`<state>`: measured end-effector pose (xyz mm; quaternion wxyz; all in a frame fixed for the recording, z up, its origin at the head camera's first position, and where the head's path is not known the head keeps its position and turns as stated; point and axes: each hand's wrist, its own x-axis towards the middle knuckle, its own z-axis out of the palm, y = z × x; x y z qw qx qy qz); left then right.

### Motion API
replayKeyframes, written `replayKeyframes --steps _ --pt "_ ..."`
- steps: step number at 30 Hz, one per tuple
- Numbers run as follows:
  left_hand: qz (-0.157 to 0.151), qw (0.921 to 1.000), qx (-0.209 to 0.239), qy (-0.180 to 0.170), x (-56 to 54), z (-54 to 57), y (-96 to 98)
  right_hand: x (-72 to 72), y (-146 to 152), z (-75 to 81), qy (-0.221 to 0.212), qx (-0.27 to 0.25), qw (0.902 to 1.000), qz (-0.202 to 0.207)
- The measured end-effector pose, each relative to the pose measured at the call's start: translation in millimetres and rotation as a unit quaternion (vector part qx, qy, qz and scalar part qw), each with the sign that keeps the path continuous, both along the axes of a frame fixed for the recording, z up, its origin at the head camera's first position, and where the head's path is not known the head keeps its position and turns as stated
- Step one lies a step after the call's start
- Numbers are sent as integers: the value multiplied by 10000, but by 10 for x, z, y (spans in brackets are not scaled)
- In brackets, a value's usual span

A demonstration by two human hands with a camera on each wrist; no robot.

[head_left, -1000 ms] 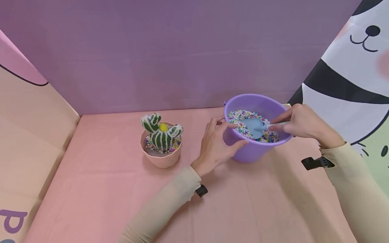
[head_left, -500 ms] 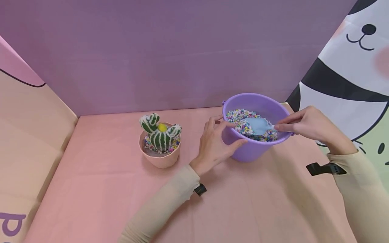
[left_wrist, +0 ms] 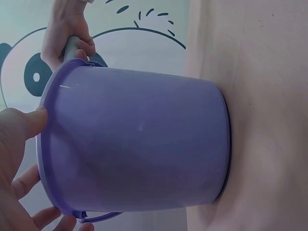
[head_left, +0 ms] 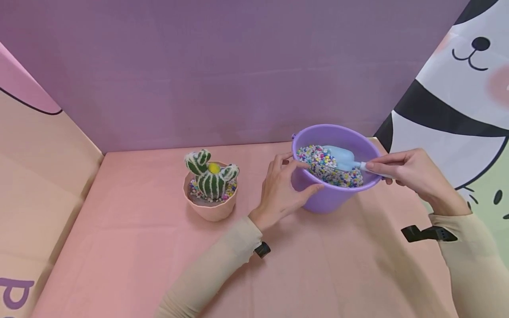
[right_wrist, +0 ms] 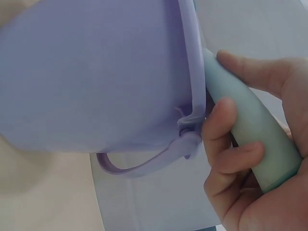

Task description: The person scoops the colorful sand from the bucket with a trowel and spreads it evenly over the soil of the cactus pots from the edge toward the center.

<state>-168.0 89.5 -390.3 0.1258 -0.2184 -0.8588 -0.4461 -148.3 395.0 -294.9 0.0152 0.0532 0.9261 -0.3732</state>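
A purple bucket [head_left: 324, 201] stands at the right of the pink surface, partly filled with small multicoloured pellets [head_left: 342, 177]. My left hand [head_left: 279, 194] grips its left rim, with the thumb on the near side and the fingers spread along the edge. In the right hand [head_left: 417, 176] is the handle of a light blue toy shovel [head_left: 341, 158]. Its blade is inside the bucket, tilted, with pellets heaped at its front. The right wrist view shows the thumb and curled fingers around the pale handle [right_wrist: 257, 127], right beside the bucket's rim.
To the left stands a pink pot [head_left: 212, 212] with a crocheted cactus [head_left: 211, 183] and similar pellets in it. A purple wall [head_left: 222, 88] rises behind. A panda print [head_left: 449, 132] covers the right side. The bucket's purple carrying handle [right_wrist: 149, 166] hangs down.
The right hand has drawn back right and slightly down. The shovel's blade has moved up and tipped within the bucket, pushing pellets into a heap. The left hand stays at the rim.
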Motion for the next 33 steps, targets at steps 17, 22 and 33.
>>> replayKeyframes --steps 17,22,33 --pt "-42 9999 99 -28 14 28 -23 87 0 17 24 -183 9998 -26" --pt "-100 9999 68 -44 14 33 -25 102 -9 31 -11 -200 9998 -43" --pt "-146 9999 35 -23 18 50 -79 137 -24 37 29 -188 9998 -44"
